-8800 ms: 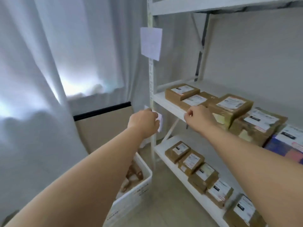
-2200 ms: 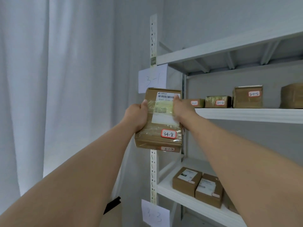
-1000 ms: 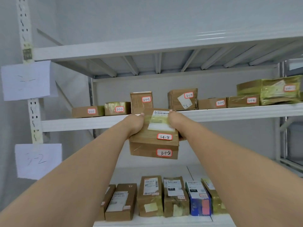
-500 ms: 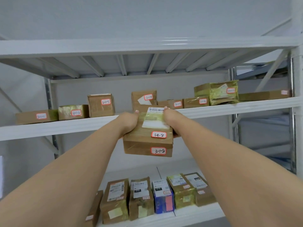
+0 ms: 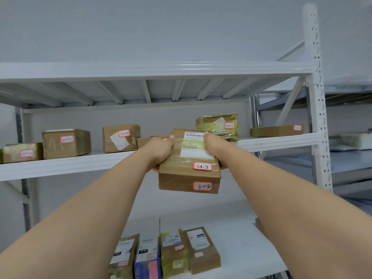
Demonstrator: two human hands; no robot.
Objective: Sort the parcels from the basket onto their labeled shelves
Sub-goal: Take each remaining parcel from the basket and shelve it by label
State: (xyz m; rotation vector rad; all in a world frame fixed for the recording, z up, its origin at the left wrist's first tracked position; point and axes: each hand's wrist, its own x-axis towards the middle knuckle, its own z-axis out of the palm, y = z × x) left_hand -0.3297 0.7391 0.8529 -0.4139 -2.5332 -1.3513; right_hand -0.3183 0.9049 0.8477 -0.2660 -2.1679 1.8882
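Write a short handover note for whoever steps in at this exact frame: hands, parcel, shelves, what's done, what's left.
Left hand and right hand both grip the held parcel, labelled 3-1-8, in the air in front of the upper shelf.
Done: several labelled parcels already stand on that shelf; more lie on the lower shelf.
Left: set this parcel down, probably in the gap between the flat box and the yellow-taped parcel. The basket is out of view.
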